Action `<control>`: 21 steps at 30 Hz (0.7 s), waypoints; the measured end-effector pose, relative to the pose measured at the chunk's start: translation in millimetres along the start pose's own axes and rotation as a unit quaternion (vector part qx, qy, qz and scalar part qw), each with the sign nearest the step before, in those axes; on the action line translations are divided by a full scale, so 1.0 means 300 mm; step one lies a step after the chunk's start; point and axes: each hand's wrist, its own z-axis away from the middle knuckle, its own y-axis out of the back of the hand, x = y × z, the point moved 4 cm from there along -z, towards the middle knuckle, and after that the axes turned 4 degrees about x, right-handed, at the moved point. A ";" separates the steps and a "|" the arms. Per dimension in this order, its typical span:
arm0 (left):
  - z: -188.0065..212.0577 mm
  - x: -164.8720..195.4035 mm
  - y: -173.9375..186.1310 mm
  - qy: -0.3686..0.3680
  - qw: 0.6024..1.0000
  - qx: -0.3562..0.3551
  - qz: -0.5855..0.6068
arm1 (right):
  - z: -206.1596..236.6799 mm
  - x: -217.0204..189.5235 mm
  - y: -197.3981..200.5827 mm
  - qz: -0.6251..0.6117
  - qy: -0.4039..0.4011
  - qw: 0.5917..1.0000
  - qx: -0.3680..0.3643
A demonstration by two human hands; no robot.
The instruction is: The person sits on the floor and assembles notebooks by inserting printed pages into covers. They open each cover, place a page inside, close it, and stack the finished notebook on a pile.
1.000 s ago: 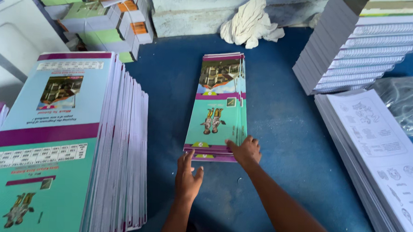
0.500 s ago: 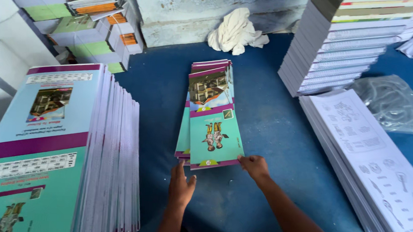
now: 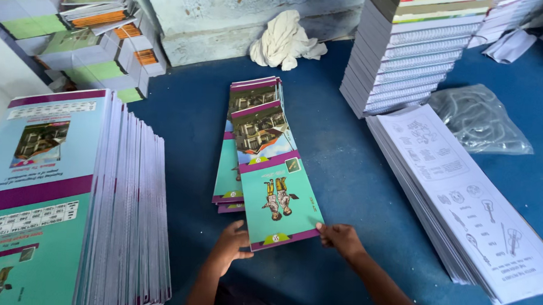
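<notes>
A small pile of long teal-and-purple printed covers [image 3: 265, 155] lies on the blue table [image 3: 354, 191] in the middle. Its top sheet is slid toward me and skewed to the right of those under it. My left hand [image 3: 231, 247] holds that sheet's near left corner. My right hand [image 3: 339, 236] pinches its near right corner with the fingertips. Both forearms reach in from the bottom edge.
A tall stack of the same covers [image 3: 71, 205] stands at the left. White printed sheets [image 3: 462, 201] are piled at the right, behind them a high stack of books [image 3: 407, 55]. A white cloth [image 3: 284, 39] and a clear plastic bag [image 3: 480, 121] lie farther back.
The top cover has been pulled toward me and turned to the right off the pile. Both hands have moved nearer and further apart, onto its near corners.
</notes>
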 end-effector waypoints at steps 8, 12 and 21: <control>-0.012 -0.022 -0.080 -0.004 1.000 0.022 0.000 | 0.061 0.140 0.075 0.162 0.019 0.986 0.029; -0.002 -0.023 -0.180 -0.098 0.995 0.022 0.005 | 0.073 0.146 0.091 0.248 0.093 0.962 0.072; 0.056 0.039 -0.457 -0.286 0.958 -0.004 0.032 | 0.087 0.079 0.191 0.159 0.156 0.968 0.118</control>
